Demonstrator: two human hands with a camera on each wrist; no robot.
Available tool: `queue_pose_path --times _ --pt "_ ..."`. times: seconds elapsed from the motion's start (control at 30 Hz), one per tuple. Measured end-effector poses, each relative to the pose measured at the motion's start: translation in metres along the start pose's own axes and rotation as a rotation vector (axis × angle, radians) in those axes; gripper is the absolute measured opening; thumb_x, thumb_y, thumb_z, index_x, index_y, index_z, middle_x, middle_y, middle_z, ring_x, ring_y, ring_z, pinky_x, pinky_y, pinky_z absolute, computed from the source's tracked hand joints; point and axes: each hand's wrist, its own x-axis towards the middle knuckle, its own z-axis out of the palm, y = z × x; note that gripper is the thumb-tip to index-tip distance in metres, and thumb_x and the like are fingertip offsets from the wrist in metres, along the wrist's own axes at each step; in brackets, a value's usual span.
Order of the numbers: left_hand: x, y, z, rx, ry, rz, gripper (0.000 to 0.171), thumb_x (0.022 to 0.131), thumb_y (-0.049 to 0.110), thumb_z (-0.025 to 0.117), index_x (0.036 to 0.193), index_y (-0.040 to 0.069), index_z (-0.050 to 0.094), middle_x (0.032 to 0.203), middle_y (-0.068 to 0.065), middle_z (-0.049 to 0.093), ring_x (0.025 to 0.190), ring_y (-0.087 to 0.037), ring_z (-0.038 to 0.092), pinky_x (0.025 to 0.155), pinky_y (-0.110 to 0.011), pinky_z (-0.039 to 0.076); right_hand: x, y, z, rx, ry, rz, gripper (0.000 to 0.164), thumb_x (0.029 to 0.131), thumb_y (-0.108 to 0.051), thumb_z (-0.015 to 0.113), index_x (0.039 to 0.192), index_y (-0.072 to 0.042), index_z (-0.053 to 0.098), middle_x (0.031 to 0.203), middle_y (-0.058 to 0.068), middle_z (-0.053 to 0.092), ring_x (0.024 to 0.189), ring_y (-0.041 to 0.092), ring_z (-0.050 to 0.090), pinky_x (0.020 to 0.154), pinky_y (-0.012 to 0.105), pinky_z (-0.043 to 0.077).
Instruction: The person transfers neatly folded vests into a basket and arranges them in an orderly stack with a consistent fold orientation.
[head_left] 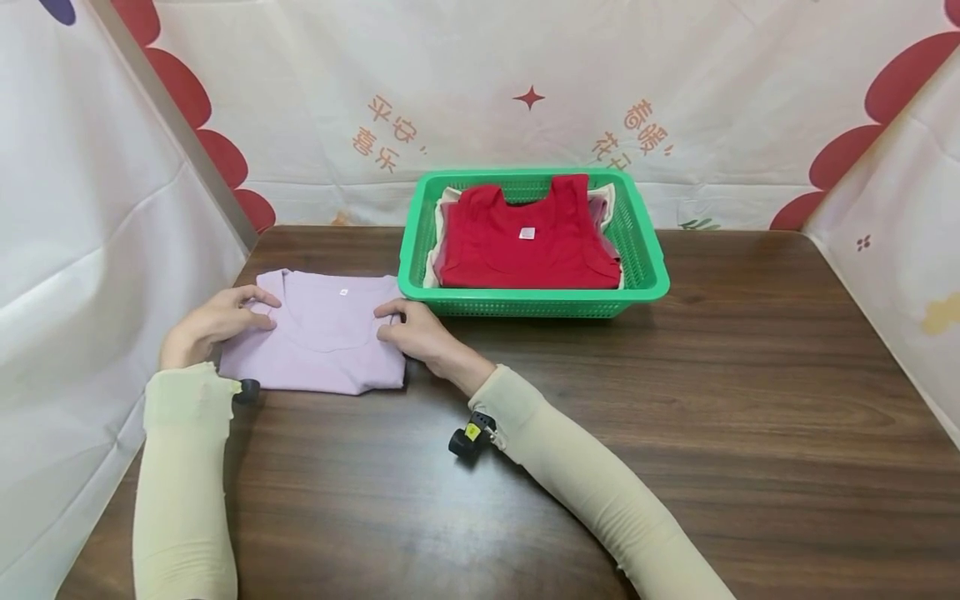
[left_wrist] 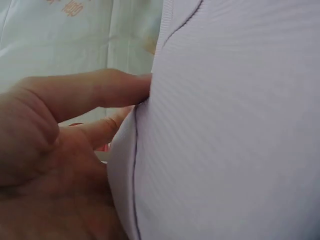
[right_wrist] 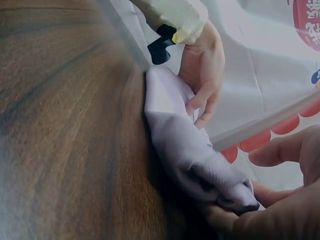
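A folded lilac shirt [head_left: 322, 337] lies flat on the dark wooden table [head_left: 675, 400], left of centre. My left hand [head_left: 262, 310] holds its left edge, fingers curled onto the cloth. In the left wrist view the left hand [left_wrist: 137, 102] has a finger and thumb against the shirt [left_wrist: 225, 125] seam. My right hand [head_left: 386, 323] holds the shirt's right edge. The right wrist view shows the right hand [right_wrist: 235, 187] with the thumb under a corner of the shirt [right_wrist: 185, 145], and the left hand [right_wrist: 202, 100] at the far side.
A green plastic basket [head_left: 645, 250] stands just behind the right hand, holding a red sleeveless top [head_left: 525, 242] over paler folded clothes. White printed cloth walls close in the back and both sides. Bare table stretches to the right and towards me.
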Motion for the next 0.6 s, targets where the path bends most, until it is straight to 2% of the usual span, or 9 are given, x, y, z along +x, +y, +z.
queue_pose_path --times 0.1,0.23,0.3,0.33,0.47,0.53,0.6 --pt "-0.0005 0.0016 -0.0002 -0.003 -0.014 -0.012 0.050 0.097 0.013 0.063 0.141 -0.002 0.045 0.164 -0.032 0.016 0.143 -0.047 0.017 0.112 -0.062 0.022 0.0009 0.0016 0.0005 0.030 -0.029 0.003 0.040 0.090 -0.001 0.063 0.130 -0.001 0.067 0.137 0.017 0.058 0.121 0.020 0.046 0.095 0.025 0.041" --pt "-0.0017 0.0018 0.0004 -0.038 -0.016 -0.012 0.052 0.097 0.012 0.064 0.142 -0.002 0.043 0.165 -0.031 0.014 0.143 -0.047 0.016 0.111 -0.062 0.021 0.0022 0.0029 0.0005 0.128 -0.082 0.015 0.041 0.091 0.001 0.063 0.131 0.001 0.066 0.131 0.020 0.058 0.102 0.015 0.052 0.083 0.022 0.046" --pt "-0.0021 0.0016 0.0005 -0.052 -0.014 -0.006 0.054 0.097 0.012 0.065 0.144 -0.002 0.043 0.166 -0.030 0.012 0.145 -0.046 0.015 0.113 -0.062 0.020 0.0023 0.0031 0.0004 0.161 -0.096 0.018 0.041 0.091 0.002 0.063 0.131 0.002 0.066 0.118 0.019 0.059 0.087 0.013 0.053 0.073 0.021 0.049" --pt "-0.0023 0.0009 0.0006 -0.054 -0.011 -0.002 0.054 0.097 0.012 0.065 0.144 -0.002 0.043 0.166 -0.030 0.013 0.144 -0.045 0.016 0.113 -0.061 0.021 0.0024 0.0032 0.0005 0.167 -0.102 0.024 0.040 0.091 0.003 0.063 0.132 0.003 0.065 0.117 0.019 0.059 0.082 0.012 0.054 0.070 0.021 0.050" --pt "-0.0031 -0.0026 -0.0004 -0.063 -0.005 0.012 0.055 0.096 0.012 0.067 0.146 -0.002 0.046 0.166 -0.029 0.017 0.145 -0.044 0.017 0.115 -0.060 0.021 0.0021 0.0050 0.0021 0.131 -0.112 0.025 0.042 0.090 0.005 0.061 0.132 0.001 0.067 0.117 0.014 0.060 0.076 0.012 0.059 0.065 0.023 0.057" --pt "-0.0034 -0.0033 -0.0009 -0.050 -0.002 0.018 0.054 0.096 0.012 0.068 0.144 -0.003 0.048 0.163 -0.030 0.021 0.144 -0.043 0.019 0.114 -0.059 0.022 0.0017 0.0057 0.0032 0.102 -0.144 0.019 0.045 0.091 0.006 0.058 0.134 -0.001 0.067 0.129 0.016 0.060 0.079 0.014 0.061 0.065 0.025 0.059" --pt "-0.0038 -0.0021 -0.0014 -0.033 -0.007 0.012 0.054 0.095 0.012 0.068 0.144 -0.003 0.050 0.163 -0.031 0.022 0.145 -0.043 0.019 0.116 -0.061 0.020 0.0012 0.0063 0.0039 0.030 -0.170 -0.006 0.050 0.090 0.007 0.055 0.137 -0.004 0.066 0.135 0.016 0.061 0.087 0.014 0.059 0.068 0.022 0.056"
